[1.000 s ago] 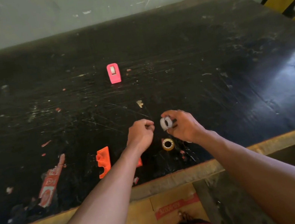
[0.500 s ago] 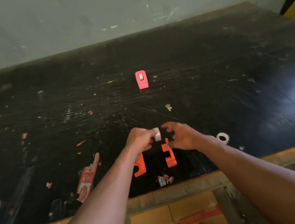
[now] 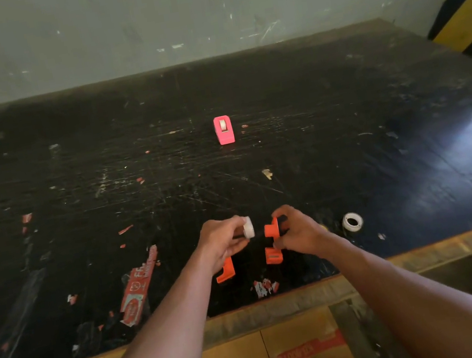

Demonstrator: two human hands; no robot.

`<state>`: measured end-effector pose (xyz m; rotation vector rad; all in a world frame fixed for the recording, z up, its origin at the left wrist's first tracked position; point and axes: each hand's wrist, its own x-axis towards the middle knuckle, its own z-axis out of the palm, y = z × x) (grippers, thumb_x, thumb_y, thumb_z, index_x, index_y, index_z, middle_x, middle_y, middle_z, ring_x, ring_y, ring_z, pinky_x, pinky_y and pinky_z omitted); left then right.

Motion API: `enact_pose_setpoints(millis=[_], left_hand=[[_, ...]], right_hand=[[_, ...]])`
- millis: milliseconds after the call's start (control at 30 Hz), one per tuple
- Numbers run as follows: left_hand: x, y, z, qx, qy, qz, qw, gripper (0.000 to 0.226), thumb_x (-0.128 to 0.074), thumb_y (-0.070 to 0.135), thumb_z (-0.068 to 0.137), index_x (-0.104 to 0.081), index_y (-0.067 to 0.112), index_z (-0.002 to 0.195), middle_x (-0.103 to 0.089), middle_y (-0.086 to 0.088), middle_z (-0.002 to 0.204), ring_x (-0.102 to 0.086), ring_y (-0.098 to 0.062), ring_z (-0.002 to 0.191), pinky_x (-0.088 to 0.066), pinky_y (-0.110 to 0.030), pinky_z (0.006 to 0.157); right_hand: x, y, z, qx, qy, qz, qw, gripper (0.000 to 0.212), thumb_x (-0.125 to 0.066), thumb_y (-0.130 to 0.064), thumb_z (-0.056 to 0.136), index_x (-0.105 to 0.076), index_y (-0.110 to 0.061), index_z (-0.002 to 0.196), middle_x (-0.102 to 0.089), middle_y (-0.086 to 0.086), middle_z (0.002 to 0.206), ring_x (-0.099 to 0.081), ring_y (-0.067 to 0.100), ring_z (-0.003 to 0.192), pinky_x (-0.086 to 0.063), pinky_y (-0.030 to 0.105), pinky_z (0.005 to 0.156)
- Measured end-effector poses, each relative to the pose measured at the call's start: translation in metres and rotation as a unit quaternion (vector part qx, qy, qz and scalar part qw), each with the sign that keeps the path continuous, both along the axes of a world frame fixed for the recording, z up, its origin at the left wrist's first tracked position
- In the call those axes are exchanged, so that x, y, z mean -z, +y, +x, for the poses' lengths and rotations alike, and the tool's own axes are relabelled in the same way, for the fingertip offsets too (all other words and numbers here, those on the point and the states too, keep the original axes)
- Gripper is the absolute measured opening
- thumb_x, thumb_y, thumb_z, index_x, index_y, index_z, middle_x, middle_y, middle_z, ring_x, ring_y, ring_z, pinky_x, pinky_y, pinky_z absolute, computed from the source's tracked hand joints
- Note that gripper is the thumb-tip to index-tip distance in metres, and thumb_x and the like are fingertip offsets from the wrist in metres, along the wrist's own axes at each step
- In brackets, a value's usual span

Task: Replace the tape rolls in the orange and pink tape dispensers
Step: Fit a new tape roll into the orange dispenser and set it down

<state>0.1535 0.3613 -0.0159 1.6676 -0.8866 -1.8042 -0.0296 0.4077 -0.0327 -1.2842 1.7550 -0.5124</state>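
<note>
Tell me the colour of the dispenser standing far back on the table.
Pink, holding a whitish tape roll; the small plastic tape dispenser shows best in the head view.

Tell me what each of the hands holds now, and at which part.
Left hand: white tape roll, pinched at its rim. Right hand: orange dispenser half, gripped at its far side.

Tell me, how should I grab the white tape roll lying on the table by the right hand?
Pinch the white tape roll across its outer rim, coming straight down from above. It lies flat on the black table with its hole facing up and bare table all round it, so fingers can close on opposite sides. The right hand is nearest but is busy holding an orange piece.
</note>
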Motion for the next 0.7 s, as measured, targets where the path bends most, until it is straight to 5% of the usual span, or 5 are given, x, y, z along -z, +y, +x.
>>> enact_pose_setpoints(millis=[100,300,700], left_hand=[[0.002,0.000,0.000,-0.017,0.020,0.017,1.000,0.021,-0.071,0.017,0.093,-0.071,0.010,0.113,-0.074,-0.017,0.106,-0.074,-0.027,0.096,-0.060,-0.031,0.070],[0.002,0.001,0.000,-0.033,0.036,0.018,0.999,0.018,-0.070,0.024,0.095,-0.072,0.014,0.109,-0.079,-0.014,0.094,-0.077,-0.024,0.084,-0.059,-0.026,0.057],[-0.004,0.000,0.003,-0.033,0.045,0.007,0.998,0.019,-0.067,0.021,0.098,-0.071,0.012,0.114,-0.077,-0.016,0.107,-0.076,-0.026,0.099,-0.063,-0.033,0.075]], right_hand=[[-0.010,-0.001,0.002,0.052,-0.121,-0.010,0.991,0.061,-0.074,0.005,0.074,-0.045,-0.017,0.124,-0.062,0.017,0.113,-0.066,0.032,0.102,-0.059,0.050,0.082],[-0.017,-0.007,0.006,0.011,-0.163,-0.009,0.987,0.063,-0.072,0.002,0.081,-0.045,-0.021,0.132,-0.067,0.005,0.096,-0.070,0.016,0.082,-0.061,0.027,0.068],[-0.016,-0.014,0.010,-0.027,-0.204,-0.011,0.979,0.074,-0.073,-0.001,0.082,-0.042,-0.023,0.145,-0.071,0.003,0.106,-0.073,0.013,0.093,-0.059,0.024,0.072]])
